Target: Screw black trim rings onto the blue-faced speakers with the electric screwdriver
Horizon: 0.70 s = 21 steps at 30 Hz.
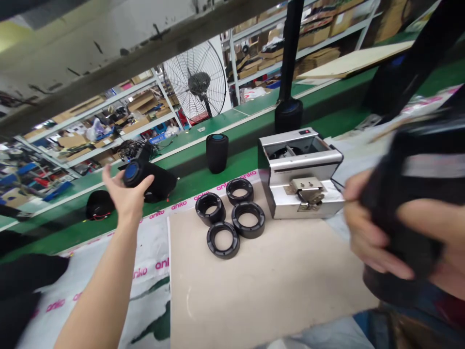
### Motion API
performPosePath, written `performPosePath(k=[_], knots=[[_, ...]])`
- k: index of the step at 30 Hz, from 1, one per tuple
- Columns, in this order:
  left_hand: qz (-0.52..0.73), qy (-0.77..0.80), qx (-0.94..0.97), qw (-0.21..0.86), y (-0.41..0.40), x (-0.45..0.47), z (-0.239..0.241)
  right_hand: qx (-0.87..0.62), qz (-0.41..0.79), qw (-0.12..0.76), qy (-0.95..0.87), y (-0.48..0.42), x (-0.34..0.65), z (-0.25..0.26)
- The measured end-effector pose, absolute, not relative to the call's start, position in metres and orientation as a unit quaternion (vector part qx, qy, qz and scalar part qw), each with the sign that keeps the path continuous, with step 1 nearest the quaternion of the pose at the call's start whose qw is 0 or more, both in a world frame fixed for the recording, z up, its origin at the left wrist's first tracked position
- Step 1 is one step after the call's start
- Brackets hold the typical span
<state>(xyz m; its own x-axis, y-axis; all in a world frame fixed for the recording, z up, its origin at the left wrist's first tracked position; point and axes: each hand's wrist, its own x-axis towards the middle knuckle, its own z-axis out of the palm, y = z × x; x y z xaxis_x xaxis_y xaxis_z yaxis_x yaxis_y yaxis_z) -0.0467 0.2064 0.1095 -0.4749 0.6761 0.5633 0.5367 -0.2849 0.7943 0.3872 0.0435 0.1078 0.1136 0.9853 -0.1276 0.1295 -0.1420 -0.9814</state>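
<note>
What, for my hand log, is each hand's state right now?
Left hand: open and spread at the blue-ended black cylinder; contact cannot be told.
Right hand: closed, holding a blurred black object.

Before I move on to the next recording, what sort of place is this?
Probably a factory workshop or assembly line: a long green bench carries black cylinders, crowded storage shelves stand behind it, and a metal machine sits beside four black rings.
</note>
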Motion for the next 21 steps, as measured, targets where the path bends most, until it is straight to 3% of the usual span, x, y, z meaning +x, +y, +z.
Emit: performPosePath(k=[3,6,10,16,21], knots=[[0.674,0.518,0.525,-0.042,0.161,-0.06,0.125,-0.599,0.506,0.385,-0.488,0.053,0.358,0.125],[0.685,0.447,0.565,-0.109,0.11,-0.069,0.119,-0.638,0.446,0.311,-0.545,0.063,0.337,0.124],[0.615,0.477,0.627,-0.038,0.039,-0.044,0.081,-0.627,0.403,0.227,-0.627,0.073,0.319,0.11],[0.625,0.517,0.573,0.116,-0.022,0.027,0.011,-0.627,0.342,0.155,-0.682,0.088,0.303,0.099],[0.632,0.519,0.533,0.216,-0.036,0.035,0.002,-0.644,0.315,0.126,-0.686,0.098,0.302,0.093]])
